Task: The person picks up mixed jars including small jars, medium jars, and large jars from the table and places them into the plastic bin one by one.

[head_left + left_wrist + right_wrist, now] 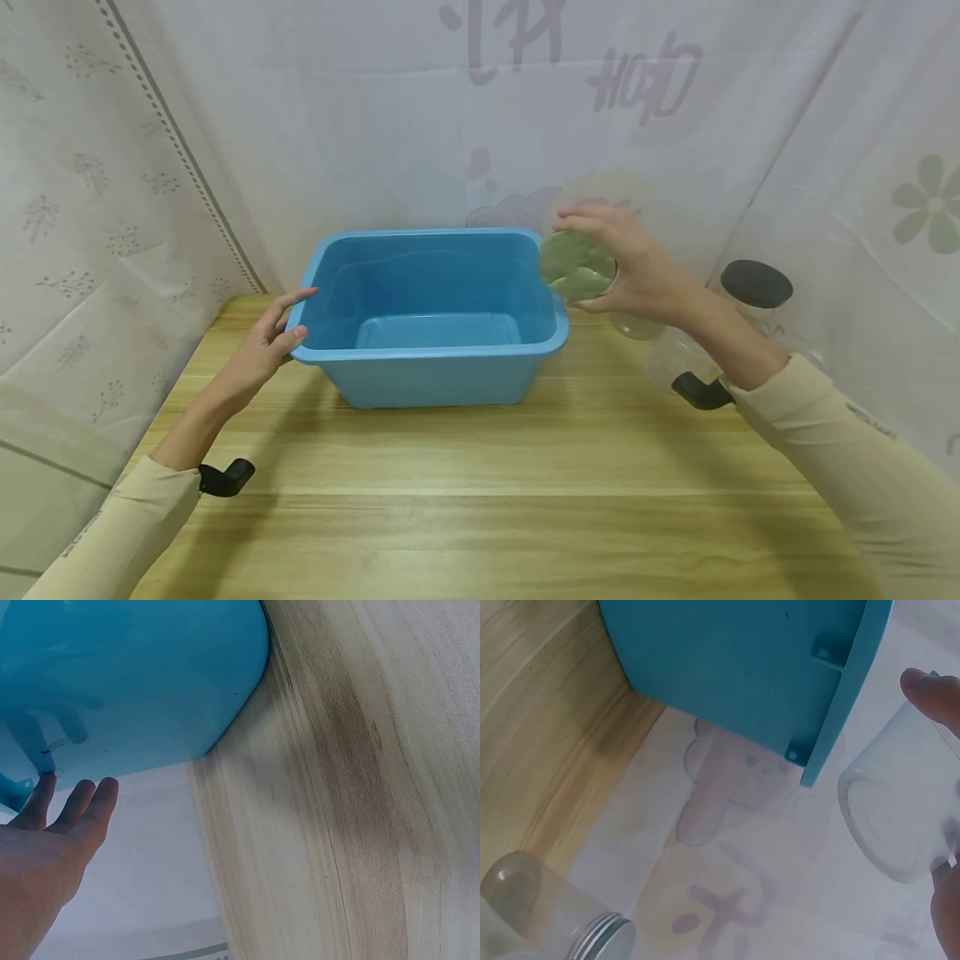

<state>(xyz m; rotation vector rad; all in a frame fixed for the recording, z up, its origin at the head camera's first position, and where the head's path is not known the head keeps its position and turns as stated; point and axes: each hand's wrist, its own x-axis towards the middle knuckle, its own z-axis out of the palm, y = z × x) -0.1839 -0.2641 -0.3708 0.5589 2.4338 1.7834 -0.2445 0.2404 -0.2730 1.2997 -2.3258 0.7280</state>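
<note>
A blue plastic tub (431,379) stands upright on the wooden table. My left hand (264,337) rests at its left rim, with the thumb and index finger on top. In the left wrist view, straight, spread fingers (96,814) touch the tub's outer wall under the rim. Beside the right rim, my right hand (633,262) holds a clear jar (900,795) raised and tilted, its round green top (577,265) turned towards me. In the right wrist view the jar's clear base points away from the palm, and most of the right hand is out of frame.
Behind the right forearm stands a clear jar with a black lid (756,283). Another clear jar with a silvery lid (607,941) shows in the right wrist view. A printed white curtain (375,125) hangs behind the wooden table (450,500).
</note>
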